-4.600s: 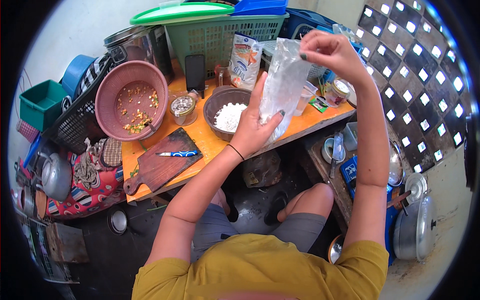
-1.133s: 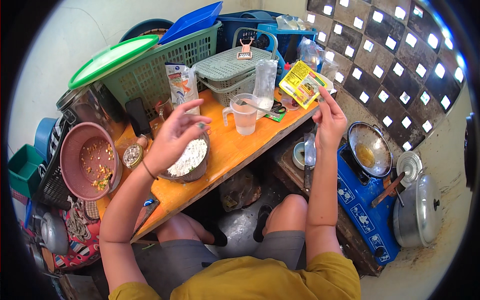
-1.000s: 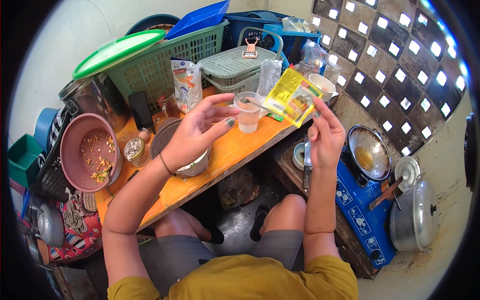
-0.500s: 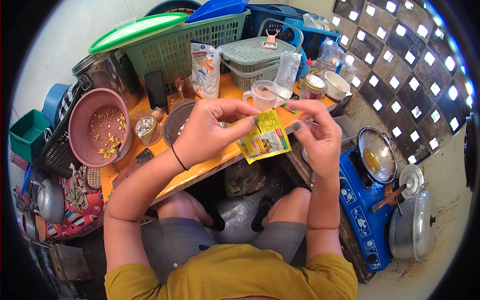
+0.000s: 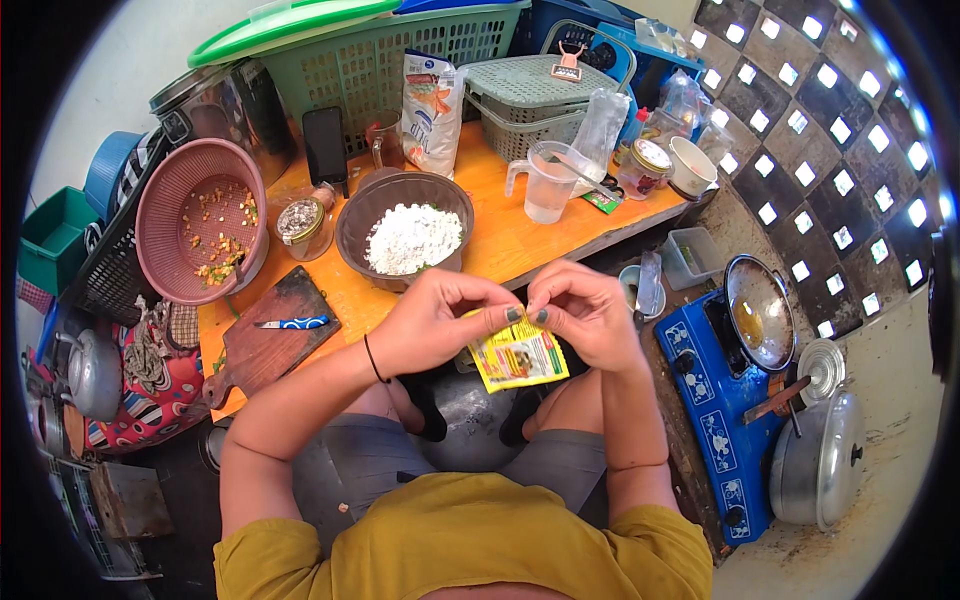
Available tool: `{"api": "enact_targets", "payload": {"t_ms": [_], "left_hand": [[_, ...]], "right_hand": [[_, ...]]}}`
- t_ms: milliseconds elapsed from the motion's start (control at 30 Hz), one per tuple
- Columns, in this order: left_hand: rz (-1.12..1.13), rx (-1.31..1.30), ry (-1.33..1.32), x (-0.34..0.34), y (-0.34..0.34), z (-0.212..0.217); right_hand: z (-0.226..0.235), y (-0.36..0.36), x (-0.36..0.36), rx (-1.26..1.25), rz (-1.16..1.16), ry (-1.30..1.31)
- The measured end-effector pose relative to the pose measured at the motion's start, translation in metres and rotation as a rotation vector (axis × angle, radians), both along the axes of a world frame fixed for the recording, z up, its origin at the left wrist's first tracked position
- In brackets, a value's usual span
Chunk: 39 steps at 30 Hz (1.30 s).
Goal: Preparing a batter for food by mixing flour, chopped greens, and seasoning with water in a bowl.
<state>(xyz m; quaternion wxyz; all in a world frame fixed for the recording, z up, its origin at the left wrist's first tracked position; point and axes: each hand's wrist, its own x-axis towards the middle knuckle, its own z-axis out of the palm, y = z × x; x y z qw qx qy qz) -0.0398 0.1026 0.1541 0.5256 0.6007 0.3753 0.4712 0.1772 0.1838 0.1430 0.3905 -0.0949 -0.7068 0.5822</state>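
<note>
Between my two hands, over the table's front edge, is a yellow seasoning sachet (image 5: 520, 360). My left hand (image 5: 440, 315) pinches its top edge between thumb and finger. Close beside it, my right hand (image 5: 588, 312) pinches the same top edge, the fingertips of both hands nearly touching. Whether the sachet is torn there cannot be made out. Just beyond my left hand stands a brown bowl (image 5: 350, 225) with a heap of white flour (image 5: 415, 238) in it.
A knife (image 5: 292, 323) lies on a wooden cutting board (image 5: 265, 350) at left, near a pink basket (image 5: 150, 215) with chopped vegetables. Behind are a measuring jug (image 5: 545, 190), a flour bag (image 5: 430, 115) and a phone (image 5: 324, 150). At right, a wok (image 5: 762, 300) sits on a blue stove (image 5: 700, 400).
Both hands have come down and nearer to me with the sachet. My right hand has moved in beside the left at the top edge. The flour bowl now shows fully.
</note>
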Motion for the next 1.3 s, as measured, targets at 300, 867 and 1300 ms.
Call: {"api": "enact_targets", "payload": {"t_ms": [300, 867, 1300], "left_hand": [[0.436, 0.017, 0.100, -0.021, -0.056, -0.090], [0.664, -0.175, -0.207, -0.034, -0.128, -0.153], [0.602, 0.128, -0.343, -0.020, -0.089, -0.104]], "right_hand": [[-0.126, 0.035, -0.001, -0.742, -0.394, 0.854], [-0.341, 0.058, -0.072, -0.954, -0.636, 0.004], [-0.078, -0.037, -0.080, -0.390, -0.315, 0.125]]}}
